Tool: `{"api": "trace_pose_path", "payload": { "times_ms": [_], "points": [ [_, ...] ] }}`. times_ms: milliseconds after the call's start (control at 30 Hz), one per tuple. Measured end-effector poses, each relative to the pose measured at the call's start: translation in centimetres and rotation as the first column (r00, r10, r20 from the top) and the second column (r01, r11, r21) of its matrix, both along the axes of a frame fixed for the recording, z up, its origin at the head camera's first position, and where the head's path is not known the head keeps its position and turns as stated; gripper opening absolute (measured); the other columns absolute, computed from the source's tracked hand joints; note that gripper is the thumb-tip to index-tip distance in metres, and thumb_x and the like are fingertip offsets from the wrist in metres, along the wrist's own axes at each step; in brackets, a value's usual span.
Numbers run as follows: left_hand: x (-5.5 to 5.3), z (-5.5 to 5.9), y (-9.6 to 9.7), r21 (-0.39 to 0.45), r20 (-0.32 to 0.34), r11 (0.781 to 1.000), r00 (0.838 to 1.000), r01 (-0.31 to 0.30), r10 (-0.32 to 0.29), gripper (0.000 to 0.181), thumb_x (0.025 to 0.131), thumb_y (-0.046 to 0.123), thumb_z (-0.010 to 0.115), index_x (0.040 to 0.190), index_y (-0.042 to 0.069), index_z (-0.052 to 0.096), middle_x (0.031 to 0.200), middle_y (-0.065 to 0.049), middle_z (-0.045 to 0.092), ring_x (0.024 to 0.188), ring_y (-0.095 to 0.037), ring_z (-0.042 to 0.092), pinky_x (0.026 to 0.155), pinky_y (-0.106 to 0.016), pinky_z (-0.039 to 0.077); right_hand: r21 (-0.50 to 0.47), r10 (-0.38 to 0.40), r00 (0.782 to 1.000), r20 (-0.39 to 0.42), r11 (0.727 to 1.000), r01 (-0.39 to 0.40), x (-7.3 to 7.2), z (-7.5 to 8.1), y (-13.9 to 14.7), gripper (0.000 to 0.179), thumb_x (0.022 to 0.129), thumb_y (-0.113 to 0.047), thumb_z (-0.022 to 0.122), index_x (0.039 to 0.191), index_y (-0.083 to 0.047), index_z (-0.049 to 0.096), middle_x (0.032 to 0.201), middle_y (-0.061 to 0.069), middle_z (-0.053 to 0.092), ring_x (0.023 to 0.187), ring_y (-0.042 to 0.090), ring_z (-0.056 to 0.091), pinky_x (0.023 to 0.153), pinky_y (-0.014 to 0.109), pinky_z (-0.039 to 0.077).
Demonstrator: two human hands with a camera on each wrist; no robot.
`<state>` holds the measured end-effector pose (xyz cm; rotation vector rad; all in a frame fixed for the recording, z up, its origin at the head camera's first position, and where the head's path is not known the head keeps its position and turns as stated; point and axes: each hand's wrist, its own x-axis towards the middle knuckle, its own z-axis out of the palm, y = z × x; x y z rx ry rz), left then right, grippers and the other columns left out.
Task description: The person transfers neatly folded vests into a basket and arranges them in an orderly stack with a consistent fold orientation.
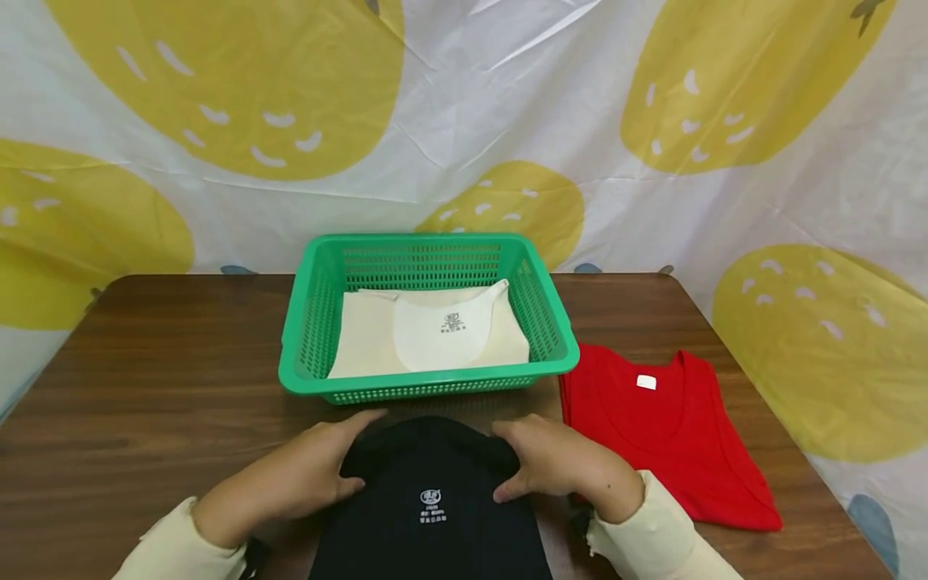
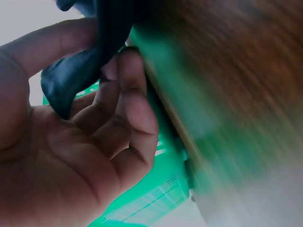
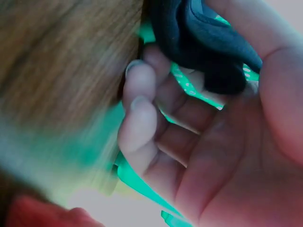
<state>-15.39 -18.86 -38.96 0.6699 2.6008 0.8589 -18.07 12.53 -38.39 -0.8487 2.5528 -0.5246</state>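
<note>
Pinching the black top [image 1: 435,548] with my left grip [image 1: 319,459] and right grip [image 1: 551,457]; uneven lifting could snag it on the basket [image 1: 449,378] ahead.

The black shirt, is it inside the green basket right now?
No, the left hand and right hand hold the black shirt in front of the green basket, outside its rim.

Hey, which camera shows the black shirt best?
The head view: the black shirt faces it, white print visible, left hand and right hand holding its sides, though the picture's bottom edge cuts it off. Each wrist view shows only dark folds of it, up close.
</note>
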Motion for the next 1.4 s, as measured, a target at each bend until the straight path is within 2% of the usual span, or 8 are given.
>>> {"api": "trace_pose_path", "payload": {
  "times_ms": [200,367,700,900,1033,1067,1200,1400],
  "points": [
    [-0.5,0.0,0.1,-0.010,-0.027,0.999,0.999,-0.032,0.031,0.053,0.075,0.019,0.087,0.121,0.005,0.065,0.109,-0.005,0.071,0.101,-0.022,0.066,0.085,-0.042,0.054,-0.022,0.044,0.998,0.039,0.999,-0.043,0.0,0.1,0.1,0.043,0.074,-0.030,0.088,0.106,-0.016,0.064,0.085,-0.012,0.065,0.073,0.000,0.058,0.071,0.021,0.052],
    [-0.8,0.0,-0.3,-0.009,-0.030,0.999,0.999,0.038,-0.038,0.038,0.074,0.029,0.088,0.101,0.013,0.066,0.091,0.005,0.066,0.083,-0.009,0.059,0.073,-0.032,0.050,-0.039,0.069,0.996,0.063,0.997,-0.066,-0.1,0.1,0.2,0.037,0.076,-0.028,0.087,0.102,-0.018,0.063,0.083,-0.014,0.063,0.073,0.000,0.058,0.070,0.020,0.051],
    [-0.3,0.6,-1.7,-0.019,0.184,0.985,0.969,0.170,-0.164,0.074,0.088,0.046,0.074,0.139,-0.002,0.053,0.138,-0.014,0.060,0.127,-0.033,0.058,0.103,-0.056,0.045,-0.055,0.080,0.992,0.095,0.996,-0.075,-0.1,0.0,0.4,0.030,0.076,-0.029,0.087,0.098,-0.019,0.068,0.080,-0.016,0.065,0.072,0.000,0.059,0.071,0.021,0.051],
    [-0.1,0.8,-1.3,0.006,0.261,0.981,0.947,0.193,-0.188,0.073,0.090,0.045,0.072,0.149,0.015,0.043,0.139,-0.002,0.060,0.129,-0.024,0.055,0.106,-0.054,0.043,-0.036,0.087,0.990,0.114,0.996,-0.083,-0.1,0.3,0.4,0.024,0.080,-0.028,0.084,0.095,-0.016,0.070,0.073,-0.015,0.065,0.063,0.001,0.058,0.063,0.020,0.050],
    [0.2,0.4,-1.1,-0.001,0.257,0.981,0.948,0.193,-0.187,0.077,0.089,0.042,0.074,0.150,0.010,0.041,0.137,-0.003,0.061,0.129,-0.026,0.056,0.107,-0.055,0.043,-0.007,0.078,0.990,0.117,0.997,-0.078,0.0,0.2,0.4,0.021,0.080,-0.029,0.083,0.089,-0.014,0.072,0.066,-0.014,0.063,0.056,0.001,0.054,0.058,0.020,0.047],
    [-0.1,-0.7,-1.4,-0.015,0.248,0.982,0.952,0.191,-0.181,0.080,0.088,0.048,0.073,0.150,0.009,0.041,0.137,-0.003,0.060,0.129,-0.026,0.056,0.106,-0.054,0.043,-0.003,0.075,0.990,0.119,0.997,-0.075,0.0,0.2,0.3,0.020,0.081,-0.029,0.083,0.087,-0.013,0.072,0.064,-0.013,0.062,0.054,0.002,0.053,0.056,0.020,0.046],
    [-0.4,-1.6,-1.7,-0.040,0.225,0.984,0.961,0.175,-0.162,0.070,0.085,0.052,0.075,0.138,0.012,0.053,0.125,0.003,0.064,0.119,-0.019,0.059,0.101,-0.049,0.048,0.007,0.069,0.990,0.122,0.998,-0.070,0.1,0.3,0.1,0.020,0.080,-0.031,0.082,0.081,-0.013,0.072,0.060,-0.012,0.060,0.050,0.003,0.051,0.052,0.020,0.043],
    [-0.3,-2.7,-1.6,-0.142,0.206,0.984,0.975,0.111,-0.081,0.082,0.079,0.059,0.077,0.132,0.001,0.058,0.128,-0.011,0.063,0.120,-0.028,0.059,0.102,-0.054,0.046,0.006,0.065,0.986,0.154,0.998,-0.066,0.3,0.0,0.0,0.023,0.078,-0.036,0.083,0.076,-0.017,0.071,0.058,-0.013,0.060,0.050,0.003,0.049,0.050,0.020,0.041]
  ]
}}
